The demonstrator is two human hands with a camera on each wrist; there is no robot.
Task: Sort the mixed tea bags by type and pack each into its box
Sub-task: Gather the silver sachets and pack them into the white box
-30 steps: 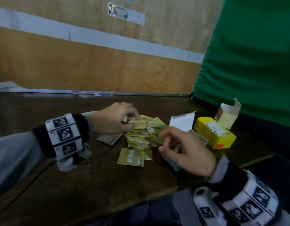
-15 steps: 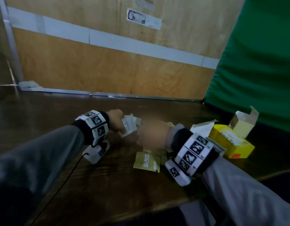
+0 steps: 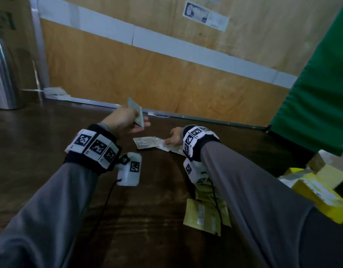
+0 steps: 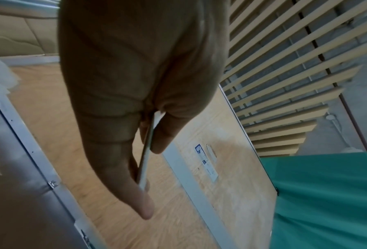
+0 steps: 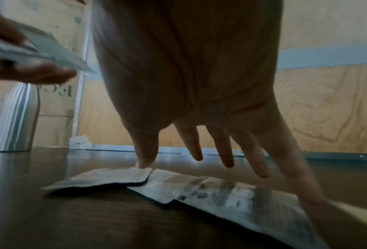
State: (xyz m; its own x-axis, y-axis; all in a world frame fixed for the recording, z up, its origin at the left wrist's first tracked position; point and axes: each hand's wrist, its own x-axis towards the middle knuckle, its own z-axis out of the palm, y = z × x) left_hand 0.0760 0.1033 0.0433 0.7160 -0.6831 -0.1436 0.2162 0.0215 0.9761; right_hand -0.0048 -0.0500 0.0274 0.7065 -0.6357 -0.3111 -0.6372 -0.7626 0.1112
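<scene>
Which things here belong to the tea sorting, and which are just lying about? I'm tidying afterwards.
Job:
- pale sachets in left hand
- pale sachets on table, under right hand
- yellow-green sachets
- yellow box

Lying about:
- steel bottle
- green cloth

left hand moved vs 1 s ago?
Yes. The left hand has lifted off the yellow tea bag pile and now holds silver sachets farther back, nearer the wooden wall.
</scene>
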